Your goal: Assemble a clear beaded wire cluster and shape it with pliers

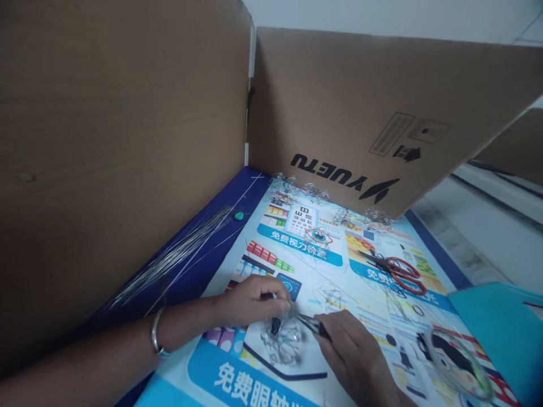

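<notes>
My left hand, with a silver bangle on its wrist, is closed in a pinch. Just below its fingertips is a bent wire piece, a loose tangle of thin silvery loops with a small dark part near its top. My right hand grips a pair of pliers, whose metal jaws reach left to the pinching fingertips. The exact spot where jaws, wire and fingers meet is blurred. Another small wire shape lies on the printed poster just beyond the pliers.
Red-handled scissors lie to the right, near a clear round roll. A bundle of straight wires and a green lump lie on the left. More wire shapes line the foot of the cardboard walls.
</notes>
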